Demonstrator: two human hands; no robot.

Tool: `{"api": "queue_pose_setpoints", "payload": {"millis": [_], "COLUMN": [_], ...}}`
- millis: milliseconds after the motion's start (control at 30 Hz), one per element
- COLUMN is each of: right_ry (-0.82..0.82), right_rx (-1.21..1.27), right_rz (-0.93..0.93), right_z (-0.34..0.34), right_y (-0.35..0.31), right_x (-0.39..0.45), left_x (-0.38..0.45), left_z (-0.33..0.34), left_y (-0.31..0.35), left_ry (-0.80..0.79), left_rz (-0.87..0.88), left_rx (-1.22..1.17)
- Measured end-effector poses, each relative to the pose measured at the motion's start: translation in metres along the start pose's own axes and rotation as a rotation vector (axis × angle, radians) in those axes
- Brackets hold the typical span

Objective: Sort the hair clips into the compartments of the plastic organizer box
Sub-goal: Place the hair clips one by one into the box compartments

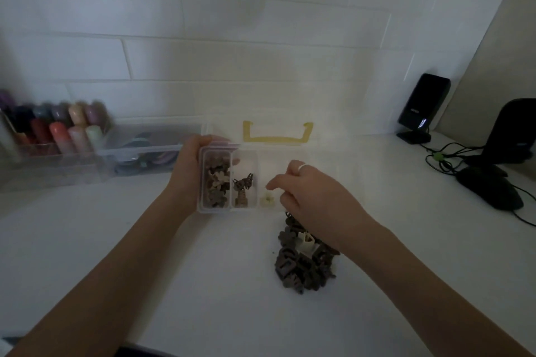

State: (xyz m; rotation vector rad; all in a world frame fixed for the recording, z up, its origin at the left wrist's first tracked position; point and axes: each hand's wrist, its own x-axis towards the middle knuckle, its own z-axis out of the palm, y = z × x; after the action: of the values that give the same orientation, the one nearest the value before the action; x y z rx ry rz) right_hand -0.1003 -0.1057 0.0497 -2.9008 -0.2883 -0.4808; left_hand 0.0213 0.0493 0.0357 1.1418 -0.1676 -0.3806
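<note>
Clear plastic compartmented organizer box [229, 210]: left hand [185, 180] grasps its left wall, apparently steadying it. Right hand [307, 191] hovers over third compartment; grip indeterminate. Unsorted brown plastic hair clips [304, 264] heaped beside.

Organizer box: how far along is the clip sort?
Partway. Done: the organizer box has its leftmost compartment filled with brown and beige clips, a few dark clips in the next, and one cream clip in the third. In hand: the left hand steadies the box; the right hand hovers at the third compartment. Left: the pile on the table.
</note>
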Motion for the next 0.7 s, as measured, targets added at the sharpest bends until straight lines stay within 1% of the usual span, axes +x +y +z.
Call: {"api": "queue_pose_setpoints", "payload": {"millis": [100, 233, 367, 533, 600, 633, 700], "right_ry": [-0.098, -0.158, -0.163, -0.181, -0.161, -0.118, 0.037], "right_rx": [-0.197, -0.229, -0.062, -0.035, 0.094, 0.180, 0.321], "right_rz": [0.089, 0.138, 0.172, 0.160, 0.176, 0.191, 0.223], "right_z": [0.009, 0.006, -0.005, -0.001, -0.007, -0.012, -0.021], "right_y": [-0.007, -0.011, -0.008, -0.005, -0.002, 0.001, 0.010], "right_x": [0.001, 0.002, 0.002, 0.000, 0.001, 0.002, 0.005], "left_x": [0.001, 0.004, 0.006, 0.008, 0.007, 0.007, 0.007], "left_z": [-0.001, -0.002, -0.002, -0.002, -0.002, -0.001, -0.002], "left_y": [-0.001, -0.002, -0.005, -0.005, -0.005, -0.005, -0.005], "left_ry": [0.000, -0.007, -0.015, -0.016, -0.014, -0.013, -0.003], "left_rz": [0.030, 0.035, 0.012, 0.018, 0.012, 0.012, 0.028], "left_rx": [0.016, 0.022, 0.046, 0.029, 0.039, 0.042, 0.051]}}
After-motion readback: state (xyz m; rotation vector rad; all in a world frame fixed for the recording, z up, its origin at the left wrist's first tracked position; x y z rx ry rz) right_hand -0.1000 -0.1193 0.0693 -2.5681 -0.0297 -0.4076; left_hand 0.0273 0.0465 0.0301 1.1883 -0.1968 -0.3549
